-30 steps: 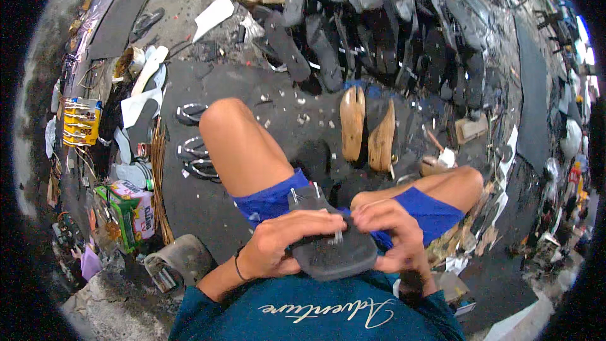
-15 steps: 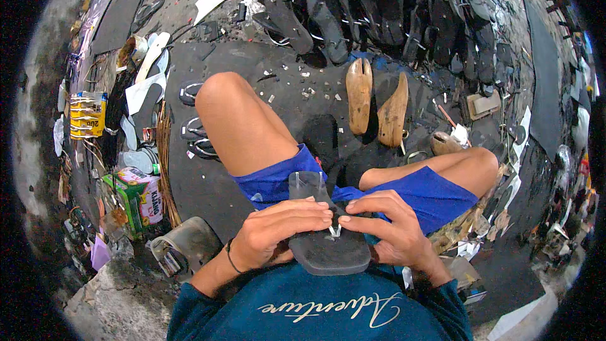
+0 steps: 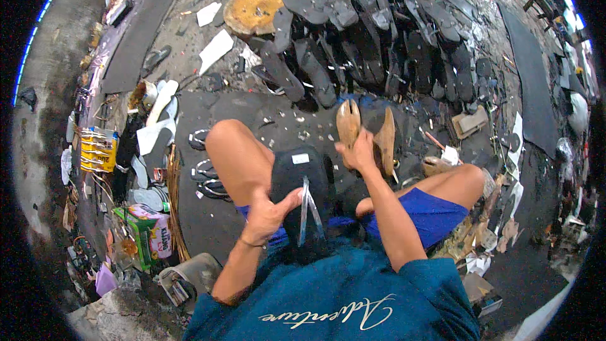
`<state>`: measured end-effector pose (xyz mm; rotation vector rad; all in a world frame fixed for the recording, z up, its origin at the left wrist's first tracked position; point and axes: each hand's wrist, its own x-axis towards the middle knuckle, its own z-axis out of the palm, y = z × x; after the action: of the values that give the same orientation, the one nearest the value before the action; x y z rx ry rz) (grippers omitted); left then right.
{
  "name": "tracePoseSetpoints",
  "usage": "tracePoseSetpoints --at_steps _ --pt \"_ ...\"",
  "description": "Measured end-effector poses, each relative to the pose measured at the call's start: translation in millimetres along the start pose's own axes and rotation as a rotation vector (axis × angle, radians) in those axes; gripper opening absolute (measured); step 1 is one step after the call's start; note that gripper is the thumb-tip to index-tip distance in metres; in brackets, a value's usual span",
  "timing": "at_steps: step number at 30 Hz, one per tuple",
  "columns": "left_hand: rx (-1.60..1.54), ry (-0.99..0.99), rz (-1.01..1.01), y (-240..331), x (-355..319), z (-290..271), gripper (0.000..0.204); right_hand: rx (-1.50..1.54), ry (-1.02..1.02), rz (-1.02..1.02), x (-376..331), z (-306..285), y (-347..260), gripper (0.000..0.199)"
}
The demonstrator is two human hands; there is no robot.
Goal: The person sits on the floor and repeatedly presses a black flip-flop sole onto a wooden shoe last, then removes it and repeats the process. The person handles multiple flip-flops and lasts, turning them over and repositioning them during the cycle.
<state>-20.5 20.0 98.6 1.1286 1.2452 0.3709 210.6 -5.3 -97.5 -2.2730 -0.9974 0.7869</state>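
Left hand (image 3: 271, 215) grips a black sandal (image 3: 290, 172), thumb on top; right hand (image 3: 358, 151) wraps a wooden foot form (image 3: 348, 121).
The sandal, between the knees (image 3: 225, 137), looks light and bendy, best held by its edge; the form, beside a second form (image 3: 385, 144), seems hard.

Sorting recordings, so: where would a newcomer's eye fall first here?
Probably on the big heap of black sandals, top centre. Next, the wooden foot forms just below, the right hand on the left one; then the pale-strapped sandal in the left hand, just below centre.
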Motion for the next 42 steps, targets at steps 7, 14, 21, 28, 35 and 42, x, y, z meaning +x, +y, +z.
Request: tracePoseSetpoints --at_steps 7,14,21,28,35,42 --pt "-0.663 -0.452 -0.105 -54.8 11.6 22.2 0.056 0.870 -0.170 0.125 -28.6 -16.3 37.6 0.061" --pt "-0.519 0.010 -0.123 -57.5 82.3 10.5 0.054 1.320 -0.725 0.394 -169.8 -171.2 -56.4 0.088" --pt "-0.871 -0.193 -0.046 -88.5 61.9 40.6 0.092 0.169 -0.014 -0.340 -180.3 -97.3 -108.7 0.066" --pt "-1.042 -0.317 0.065 -81.1 67.3 29.2 0.087 0.166 0.155 -0.488 -162.6 -59.6 -120.3 0.066" --pt "-0.623 -0.145 0.216 -32.9 71.8 44.1 0.071 0.096 0.372 -0.595 -141.4 -83.4 -123.8 0.070" --pt "-0.320 -0.203 0.329 -9.6 61.6 51.1 0.101 0.127 0.086 -0.532 -138.8 -118.5 -110.7 0.094"
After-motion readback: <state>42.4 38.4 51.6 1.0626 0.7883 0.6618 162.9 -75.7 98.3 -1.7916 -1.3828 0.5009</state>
